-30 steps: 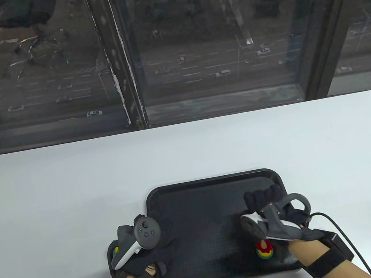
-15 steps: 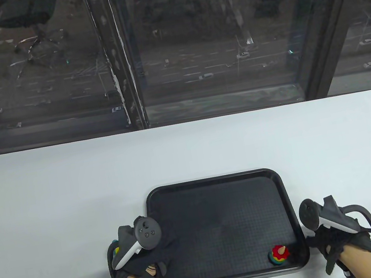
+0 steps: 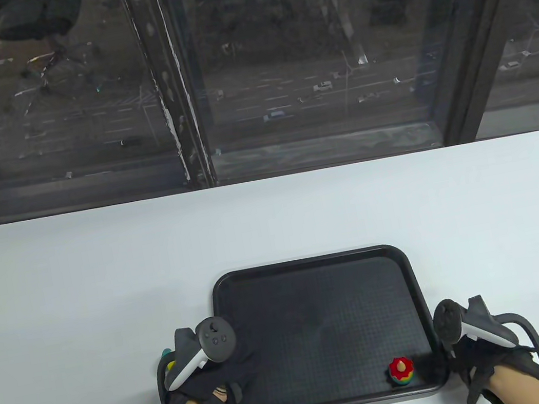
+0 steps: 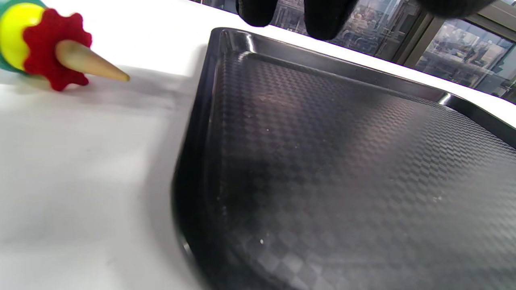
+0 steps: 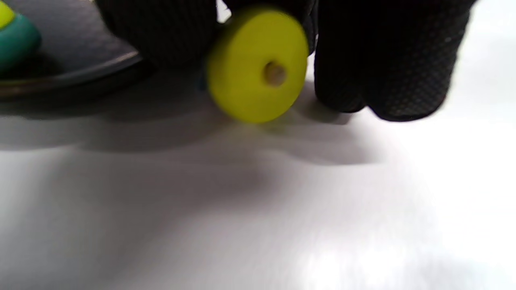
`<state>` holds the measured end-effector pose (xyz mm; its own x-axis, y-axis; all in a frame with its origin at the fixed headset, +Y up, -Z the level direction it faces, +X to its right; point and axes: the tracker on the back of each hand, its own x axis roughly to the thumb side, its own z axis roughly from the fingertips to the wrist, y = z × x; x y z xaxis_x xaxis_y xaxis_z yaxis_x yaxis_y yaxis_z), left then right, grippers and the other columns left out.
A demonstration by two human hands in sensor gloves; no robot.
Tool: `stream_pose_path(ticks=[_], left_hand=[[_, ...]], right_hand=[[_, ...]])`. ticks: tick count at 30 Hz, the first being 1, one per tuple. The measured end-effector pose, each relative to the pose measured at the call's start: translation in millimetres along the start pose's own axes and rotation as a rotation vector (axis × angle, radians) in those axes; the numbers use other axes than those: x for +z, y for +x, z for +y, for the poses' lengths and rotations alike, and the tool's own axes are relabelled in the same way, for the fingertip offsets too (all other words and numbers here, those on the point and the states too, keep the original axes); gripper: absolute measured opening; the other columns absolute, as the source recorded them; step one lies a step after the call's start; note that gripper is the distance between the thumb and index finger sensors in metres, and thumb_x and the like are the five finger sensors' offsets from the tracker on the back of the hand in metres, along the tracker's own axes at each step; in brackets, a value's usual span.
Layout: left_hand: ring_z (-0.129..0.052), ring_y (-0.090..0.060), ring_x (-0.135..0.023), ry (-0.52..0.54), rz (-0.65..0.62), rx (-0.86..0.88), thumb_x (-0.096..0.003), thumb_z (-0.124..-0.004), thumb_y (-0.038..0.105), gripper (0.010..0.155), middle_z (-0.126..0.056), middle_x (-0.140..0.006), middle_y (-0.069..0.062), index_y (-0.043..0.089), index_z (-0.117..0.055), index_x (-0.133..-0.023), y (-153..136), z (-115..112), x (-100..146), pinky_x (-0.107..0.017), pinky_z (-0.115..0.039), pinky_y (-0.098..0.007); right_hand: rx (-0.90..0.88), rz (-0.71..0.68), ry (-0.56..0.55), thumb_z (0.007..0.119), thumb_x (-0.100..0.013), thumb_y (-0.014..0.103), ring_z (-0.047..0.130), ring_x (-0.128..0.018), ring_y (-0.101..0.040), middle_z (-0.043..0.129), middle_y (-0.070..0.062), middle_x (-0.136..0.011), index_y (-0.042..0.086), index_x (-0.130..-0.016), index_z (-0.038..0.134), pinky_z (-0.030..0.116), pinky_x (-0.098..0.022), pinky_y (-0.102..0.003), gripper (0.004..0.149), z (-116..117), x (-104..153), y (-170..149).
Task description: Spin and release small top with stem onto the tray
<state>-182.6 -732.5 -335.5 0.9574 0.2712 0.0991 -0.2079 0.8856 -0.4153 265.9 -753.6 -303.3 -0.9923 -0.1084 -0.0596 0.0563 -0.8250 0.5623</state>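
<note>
Since a second ago the right hand (image 3: 475, 350) has left the tray (image 3: 312, 265) and now sits on the table (image 3: 105, 272) just off the tray's right edge, while the top (image 3: 401, 371) has drifted from under that hand toward the near right corner. It stands upright there, stem up, free of both hands; whether it spins cannot be told. By the right wrist view, the right fingers (image 5: 387, 60) curl round a yellow disc (image 5: 258, 64) with a small hub, seemingly another top. The left hand (image 3: 217, 378) rests at the tray's left edge, fingers straight and holding nothing. Beside it on the table lies a third top (image 4: 44, 46) on its side. Judged from this, the release onto the tray looks done, and a fresh top may be next.
</note>
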Motion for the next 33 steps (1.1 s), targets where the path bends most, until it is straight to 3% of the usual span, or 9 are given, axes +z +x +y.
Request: stream_pose_path(ticks=[6, 10, 14, 16, 17, 20, 22, 29, 33], left_hand=[[-0.020, -0.039, -0.118, -0.005, 0.005, 0.006, -0.0379, -0.058, 0.073, 0.078, -0.032, -0.129, 0.001, 0.046, -0.048, -0.111, 0, 0, 1, -0.083, -0.031, -0.062], [-0.022, -0.039, -0.117, 0.000, 0.001, 0.006, -0.0380, -0.058, 0.073, 0.078, -0.034, -0.129, 0.001, 0.047, -0.049, -0.110, -1, 1, 1, -0.083, -0.032, -0.062], [-0.023, -0.040, -0.117, -0.002, -0.001, 0.020, -0.0380, -0.058, 0.073, 0.078, -0.035, -0.129, 0.001, 0.046, -0.050, -0.110, -1, 1, 0, -0.083, -0.032, -0.062], [-0.023, -0.040, -0.117, -0.003, 0.001, 0.023, -0.0381, -0.058, 0.073, 0.078, -0.035, -0.129, 0.001, 0.046, -0.050, -0.110, -1, 1, 0, -0.083, -0.032, -0.062], [-0.023, -0.040, -0.117, -0.004, 0.001, 0.024, -0.0381, -0.058, 0.073, 0.078, -0.035, -0.129, 0.000, 0.046, -0.049, -0.110, -1, 1, 0, -0.083, -0.032, -0.062], [-0.023, -0.039, -0.117, -0.006, 0.003, 0.035, -0.0380, -0.058, 0.073, 0.077, -0.034, -0.129, 0.000, 0.046, -0.049, -0.110, -2, 1, 1, -0.083, -0.032, -0.062], [-0.023, -0.040, -0.117, -0.010, 0.004, 0.041, -0.0380, -0.058, 0.073, 0.078, -0.034, -0.129, 0.001, 0.046, -0.049, -0.110, -2, 1, 1, -0.083, -0.032, -0.063], [-0.022, -0.040, -0.117, -0.011, 0.007, 0.044, -0.0380, -0.058, 0.073, 0.078, -0.034, -0.129, 0.000, 0.046, -0.049, -0.110, -3, 2, 1, -0.083, -0.032, -0.062], [-0.023, -0.040, -0.117, -0.009, 0.003, 0.043, -0.0380, -0.058, 0.073, 0.078, -0.034, -0.129, 0.000, 0.046, -0.050, -0.110, -3, 2, 1, -0.083, -0.032, -0.062]], right_hand=[[0.171, 0.046, -0.081, 0.081, -0.041, 0.038, 0.099, -0.061, -0.026, 0.062, -0.009, -0.095, 0.023, -0.103, 0.042, 0.097, -0.039, -0.038, 0.075, 0, -9, -1], [0.041, 0.044, -0.172, 0.078, -0.042, 0.039, 0.102, -0.059, -0.026, 0.067, -0.007, -0.093, 0.030, -0.095, 0.065, 0.099, -0.036, -0.038, 0.055, -16, -8, -15], [-0.109, -0.082, -0.333, 0.076, -0.041, 0.044, 0.102, -0.068, -0.033, 0.074, -0.004, -0.092, 0.034, -0.084, 0.076, 0.099, -0.042, -0.043, 0.044, -33, 4, -15], [-0.268, -0.194, -0.412, 0.079, -0.039, 0.041, 0.076, -0.092, -0.042, 0.064, -0.007, -0.100, 0.035, -0.080, 0.084, 0.081, -0.059, -0.055, 0.041, -41, 9, -8], [-0.266, -0.214, -0.419, 0.080, -0.039, 0.042, 0.067, -0.094, -0.039, 0.059, -0.007, -0.101, 0.037, -0.080, 0.086, 0.072, -0.064, -0.056, 0.042, -43, 10, -6], [-0.097, -0.277, -0.582, 0.083, -0.036, 0.045, 0.084, -0.073, -0.024, 0.073, 0.000, -0.086, 0.040, -0.079, 0.087, 0.078, -0.060, -0.051, 0.043, -57, 17, 10], [-0.027, -0.360, -0.574, 0.085, -0.035, 0.044, 0.094, -0.061, -0.019, 0.083, 0.001, -0.077, 0.036, -0.079, 0.088, 0.083, -0.056, -0.049, 0.044, -62, 16, 22], [0.074, -0.475, -0.608, 0.089, -0.034, 0.036, 0.104, -0.052, -0.017, 0.097, 0.001, -0.070, 0.029, -0.078, 0.085, 0.085, -0.057, -0.047, 0.044, -67, 10, 56], [0.061, -0.642, -0.576, 0.089, -0.034, 0.031, 0.107, -0.049, -0.017, 0.100, -0.002, -0.068, 0.026, -0.078, 0.088, 0.087, -0.057, -0.045, 0.044, -69, 9, 74]])
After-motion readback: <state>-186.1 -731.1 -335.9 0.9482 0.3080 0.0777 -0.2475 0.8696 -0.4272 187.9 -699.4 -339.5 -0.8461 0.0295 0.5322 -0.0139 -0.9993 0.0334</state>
